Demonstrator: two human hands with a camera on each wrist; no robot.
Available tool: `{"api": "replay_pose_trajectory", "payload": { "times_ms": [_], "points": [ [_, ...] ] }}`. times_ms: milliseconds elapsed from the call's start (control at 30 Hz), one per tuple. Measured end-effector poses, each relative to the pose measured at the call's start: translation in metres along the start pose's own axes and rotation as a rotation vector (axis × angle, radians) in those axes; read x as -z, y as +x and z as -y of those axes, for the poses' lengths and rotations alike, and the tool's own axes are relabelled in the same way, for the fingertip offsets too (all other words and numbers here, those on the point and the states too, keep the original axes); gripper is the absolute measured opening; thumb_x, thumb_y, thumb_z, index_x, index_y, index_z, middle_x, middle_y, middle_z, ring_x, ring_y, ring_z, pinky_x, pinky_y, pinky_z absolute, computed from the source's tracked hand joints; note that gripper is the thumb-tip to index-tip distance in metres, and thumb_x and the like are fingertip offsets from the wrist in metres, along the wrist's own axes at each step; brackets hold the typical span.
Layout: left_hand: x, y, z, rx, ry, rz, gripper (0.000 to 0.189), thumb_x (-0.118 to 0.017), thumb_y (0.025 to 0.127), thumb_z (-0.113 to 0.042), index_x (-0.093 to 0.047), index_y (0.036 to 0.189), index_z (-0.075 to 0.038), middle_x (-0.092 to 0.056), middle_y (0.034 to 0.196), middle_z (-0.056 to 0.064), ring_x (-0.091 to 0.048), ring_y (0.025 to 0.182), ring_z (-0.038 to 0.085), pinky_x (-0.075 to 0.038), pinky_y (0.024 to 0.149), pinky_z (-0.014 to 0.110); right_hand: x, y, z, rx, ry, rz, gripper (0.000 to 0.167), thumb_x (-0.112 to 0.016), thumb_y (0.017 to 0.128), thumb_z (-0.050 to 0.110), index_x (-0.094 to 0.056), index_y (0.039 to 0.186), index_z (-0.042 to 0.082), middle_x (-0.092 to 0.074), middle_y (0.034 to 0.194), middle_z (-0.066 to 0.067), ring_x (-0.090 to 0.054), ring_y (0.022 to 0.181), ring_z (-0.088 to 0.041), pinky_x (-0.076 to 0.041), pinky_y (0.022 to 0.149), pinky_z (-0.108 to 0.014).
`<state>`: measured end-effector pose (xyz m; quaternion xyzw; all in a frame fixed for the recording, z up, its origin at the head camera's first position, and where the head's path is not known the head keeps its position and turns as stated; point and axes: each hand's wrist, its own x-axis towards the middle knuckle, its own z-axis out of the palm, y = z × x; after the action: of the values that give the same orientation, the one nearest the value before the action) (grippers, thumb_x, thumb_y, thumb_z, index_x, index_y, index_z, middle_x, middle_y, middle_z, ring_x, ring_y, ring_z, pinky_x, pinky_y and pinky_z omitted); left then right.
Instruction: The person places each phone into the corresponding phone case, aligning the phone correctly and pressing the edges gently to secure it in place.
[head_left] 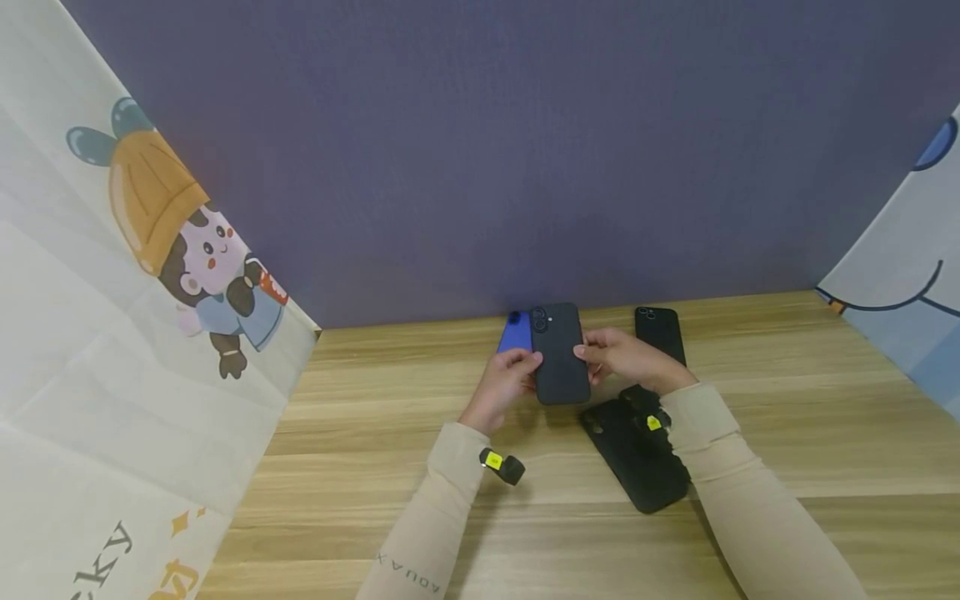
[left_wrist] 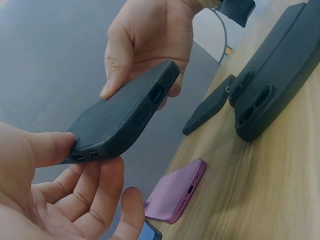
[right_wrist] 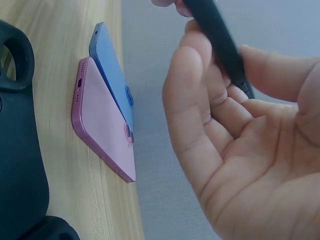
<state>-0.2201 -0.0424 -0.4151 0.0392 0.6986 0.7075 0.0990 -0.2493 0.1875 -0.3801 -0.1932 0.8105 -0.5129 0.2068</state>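
Both hands hold a black-cased phone (head_left: 561,360) upright, its camera side facing the head camera. My left hand (head_left: 502,387) pinches its left edge, thumb on the near face and fingers behind. On the opposite edge, my right hand (head_left: 628,357) grips it with the thumb (right_wrist: 275,75) against one face. In the left wrist view, the port opening and speaker holes show along the end of the held phone (left_wrist: 127,115). A blue phone (head_left: 514,335) lies partly behind it. Beside that, a pink phone (right_wrist: 102,120) lies on the table, hidden in the head view.
Dark phone cases (head_left: 637,458) with camera cutouts lie under my right wrist. Farther back on the right is a black phone (head_left: 661,333). The wood-grain table (head_left: 375,450) ends at a grey-blue panel (head_left: 450,167). Printed white sheets (head_left: 60,275) flank both sides.
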Motion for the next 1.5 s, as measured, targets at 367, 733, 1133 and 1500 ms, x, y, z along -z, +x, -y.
{"api": "replay_pose_trajectory", "payload": {
  "times_ms": [367, 733, 1133, 1500],
  "points": [
    [-0.0012, -0.0015, 0.0008, -0.012, 0.04, -0.011, 0.023, -0.062, 0.103, -0.02, -0.068, 0.104, 0.002, -0.064, 0.08, -0.002, -0.064, 0.074, 0.013, -0.058, 0.077, 0.036, -0.0012, 0.0012, -0.0029, -0.028, -0.01, 0.004, 0.023, -0.05, 0.108, 0.017, -0.057, 0.102, -0.003, -0.062, 0.083, -0.009, -0.066, 0.075, -0.021, -0.061, 0.079, -0.049],
    [-0.0023, 0.0007, 0.005, -0.006, 0.05, -0.028, 0.022, -0.063, 0.103, -0.019, -0.067, 0.104, 0.003, -0.064, 0.076, -0.003, -0.063, 0.07, 0.012, -0.058, 0.078, 0.037, 0.0006, 0.0001, -0.0043, -0.033, -0.009, 0.022, 0.022, -0.053, 0.106, 0.016, -0.058, 0.097, -0.003, -0.063, 0.084, -0.009, -0.068, 0.078, -0.022, -0.061, 0.077, -0.042],
    [-0.0018, 0.0008, 0.0055, 0.01, 0.06, -0.032, 0.023, -0.062, 0.102, -0.017, -0.066, 0.106, 0.005, -0.064, 0.076, -0.003, -0.062, 0.068, 0.011, -0.058, 0.08, 0.041, 0.0007, 0.0012, -0.0057, -0.043, -0.004, 0.038, 0.019, -0.056, 0.104, 0.014, -0.058, 0.1, -0.005, -0.065, 0.084, -0.008, -0.068, 0.078, -0.02, -0.062, 0.077, -0.041],
    [0.0003, -0.0003, 0.0041, 0.041, 0.07, -0.028, 0.021, -0.061, 0.103, -0.018, -0.067, 0.106, 0.002, -0.064, 0.079, -0.003, -0.061, 0.071, 0.012, -0.056, 0.089, 0.051, 0.0005, 0.0022, -0.0075, -0.06, -0.007, 0.041, 0.017, -0.057, 0.103, 0.013, -0.056, 0.093, -0.001, -0.064, 0.084, -0.01, -0.067, 0.077, -0.018, -0.062, 0.077, -0.041]
  ]
}}
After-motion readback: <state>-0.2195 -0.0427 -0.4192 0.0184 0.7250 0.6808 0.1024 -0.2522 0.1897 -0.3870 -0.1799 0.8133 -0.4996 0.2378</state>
